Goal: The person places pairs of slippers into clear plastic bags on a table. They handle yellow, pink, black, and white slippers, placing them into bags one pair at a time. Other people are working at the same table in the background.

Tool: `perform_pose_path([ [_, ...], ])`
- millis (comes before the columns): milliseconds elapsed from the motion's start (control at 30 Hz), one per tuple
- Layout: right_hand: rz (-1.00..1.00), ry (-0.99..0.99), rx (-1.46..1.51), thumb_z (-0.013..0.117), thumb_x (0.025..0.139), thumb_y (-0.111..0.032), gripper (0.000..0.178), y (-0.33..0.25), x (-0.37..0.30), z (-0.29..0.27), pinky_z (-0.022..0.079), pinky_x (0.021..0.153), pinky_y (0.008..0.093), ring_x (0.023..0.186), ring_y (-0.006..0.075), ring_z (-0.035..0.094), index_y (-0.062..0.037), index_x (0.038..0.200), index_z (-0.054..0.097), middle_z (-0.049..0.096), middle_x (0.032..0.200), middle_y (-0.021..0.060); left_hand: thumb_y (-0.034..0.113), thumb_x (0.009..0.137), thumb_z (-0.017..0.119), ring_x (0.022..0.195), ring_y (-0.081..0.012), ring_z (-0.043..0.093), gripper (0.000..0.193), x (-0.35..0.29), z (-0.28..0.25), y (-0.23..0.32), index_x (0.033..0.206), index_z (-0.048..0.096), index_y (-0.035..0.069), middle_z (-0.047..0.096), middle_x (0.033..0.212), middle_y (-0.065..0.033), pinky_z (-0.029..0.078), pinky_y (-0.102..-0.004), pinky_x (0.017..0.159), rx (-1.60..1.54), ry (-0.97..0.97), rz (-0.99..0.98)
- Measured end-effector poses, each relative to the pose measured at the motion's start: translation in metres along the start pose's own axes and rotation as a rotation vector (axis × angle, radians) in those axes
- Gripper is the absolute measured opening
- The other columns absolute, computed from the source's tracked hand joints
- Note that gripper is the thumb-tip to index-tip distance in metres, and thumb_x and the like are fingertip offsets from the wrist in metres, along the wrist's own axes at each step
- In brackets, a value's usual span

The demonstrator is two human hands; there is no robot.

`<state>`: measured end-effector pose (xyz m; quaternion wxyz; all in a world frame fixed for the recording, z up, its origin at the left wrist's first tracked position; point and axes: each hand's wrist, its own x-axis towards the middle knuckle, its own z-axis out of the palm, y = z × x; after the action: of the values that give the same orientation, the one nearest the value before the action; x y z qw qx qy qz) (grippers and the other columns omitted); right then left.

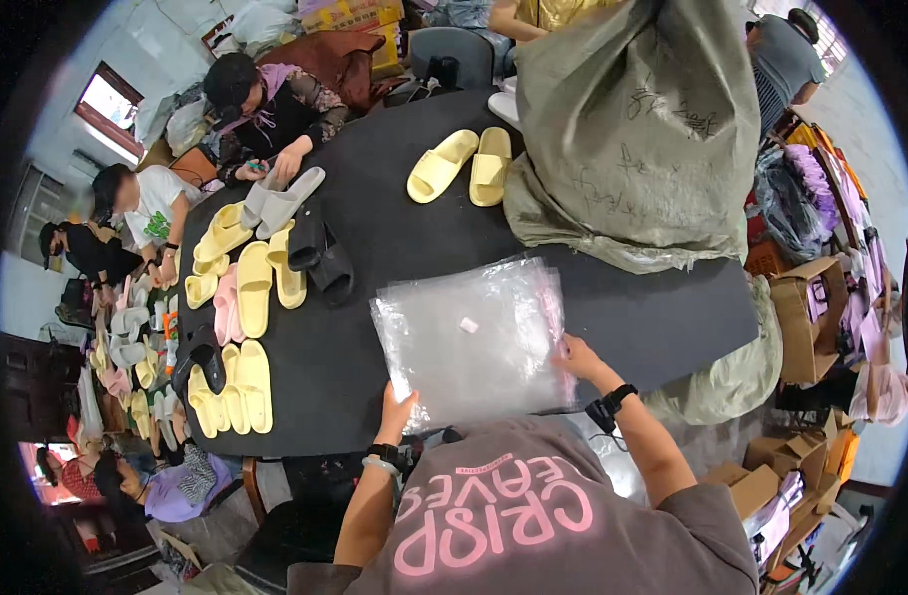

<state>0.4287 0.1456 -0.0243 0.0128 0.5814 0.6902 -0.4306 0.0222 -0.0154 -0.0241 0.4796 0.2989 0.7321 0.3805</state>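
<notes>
Stack of clear plastic bags (474, 337) at frame centre on desk (394, 208) | left hand (396, 407) flat on near edge, right hand (576, 354) pinching right edge | risk: slippery bags sliding apart.

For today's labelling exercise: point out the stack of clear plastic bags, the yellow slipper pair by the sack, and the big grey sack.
stack of clear plastic bags (474, 337), head view, middle.
yellow slipper pair (464, 165), head view, inner edge.
big grey sack (637, 129), head view, front face.

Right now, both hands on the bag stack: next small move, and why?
Probably peel one bag off the stack of clear plastic bags. The left hand presses its near edge, and the right hand sits at its right edge, fingers on the film. No slipper is in hand; the yellow slippers lie apart, across the black table.
</notes>
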Motion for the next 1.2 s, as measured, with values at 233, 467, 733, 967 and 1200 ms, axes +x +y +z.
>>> perform_pose_path([
  [233,0.023,0.013,-0.109,0.065,0.077,-0.038,0.072,-0.014,0.003,-0.024,0.041,0.095,0.0425,0.114,0.0382,0.049,-0.0009,0.133,0.040,0.049,0.124,0.0230,0.015,0.072,0.073,0.094,-0.0225,0.058,0.043,0.006,-0.018,-0.030,0.105,0.055,-0.006,0.061,0.103,-0.0165,0.045,-0.0337,0.082,-0.011,0.009,-0.072],
  [467,0.051,0.098,-0.009,0.066,0.078,-0.032,0.074,-0.033,0.007,-0.007,0.039,0.099,0.0396,0.119,0.0380,0.046,0.0024,0.136,0.034,0.042,0.131,0.0286,0.033,0.071,0.074,0.135,-0.0376,0.022,0.092,0.018,0.004,0.015,0.136,0.026,-0.010,0.023,0.144,-0.0269,0.022,-0.0424,0.110,0.529,0.201,0.175],
  [733,0.068,0.571,0.887,0.068,0.083,-0.029,0.080,0.003,0.029,-0.099,0.046,0.082,0.0334,0.112,0.0212,0.051,-0.0006,0.141,0.022,0.042,0.134,0.0150,0.043,0.069,0.073,0.138,-0.0348,0.014,0.096,0.009,0.021,0.036,0.142,0.025,0.005,0.017,0.148,-0.0192,0.018,-0.0601,0.105,0.974,0.037,0.257],
  [967,-0.080,0.581,1.372,0.066,0.084,-0.035,0.060,-0.008,0.025,-0.182,0.041,0.080,0.0276,0.102,0.0176,0.055,-0.0014,0.127,0.042,0.053,0.119,0.0095,0.044,0.069,0.072,0.140,-0.0340,0.012,0.093,0.008,0.021,0.020,0.143,0.026,0.010,0.017,0.150,-0.0184,0.017,-0.0611,0.105,1.027,-0.131,0.179],
  [1200,-0.203,0.544,1.161,0.066,0.084,-0.029,0.053,-0.058,0.044,-0.225,0.039,0.072,0.0252,0.093,0.0115,0.056,-0.0053,0.125,0.043,0.062,0.107,0.0053,0.044,0.069,0.072,0.140,-0.0332,0.010,0.093,0.010,0.019,0.008,0.143,0.026,0.011,0.015,0.151,-0.0175,0.019,-0.0614,0.105,1.000,-0.113,0.189],
])
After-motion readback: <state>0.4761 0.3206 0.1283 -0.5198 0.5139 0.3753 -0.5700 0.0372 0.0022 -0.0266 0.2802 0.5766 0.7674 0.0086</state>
